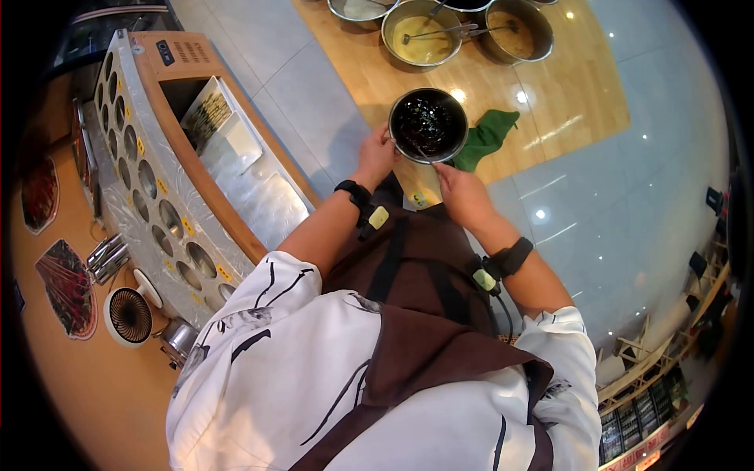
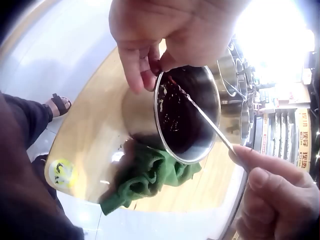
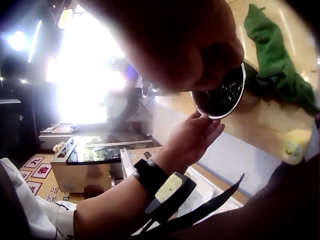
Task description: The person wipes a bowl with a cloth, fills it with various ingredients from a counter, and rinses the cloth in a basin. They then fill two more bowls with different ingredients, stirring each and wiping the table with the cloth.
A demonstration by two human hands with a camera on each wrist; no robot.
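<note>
A round metal pot [image 2: 138, 120] with dark, glossy contents [image 1: 430, 118] is at the near edge of the wooden table. My left hand [image 1: 378, 156] pinches its rim on the left side, fingers along the outer wall in the left wrist view. My right hand [image 1: 469, 198] grips the end of a thin metal handle [image 2: 209, 121] that slants over the rim; its lower end is hidden in the dark contents. A crumpled green cloth [image 1: 488, 140] lies right beside the pot, to the right in the head view.
Beyond the pot on the wooden table [image 1: 573, 102] stand several metal pots, one with a yellowish liquid [image 1: 424, 45] and one with a brown one [image 1: 514, 38], with utensils in them. At left is a counter [image 1: 169, 129] with round wells. A small fan [image 1: 128, 316] stands beside it.
</note>
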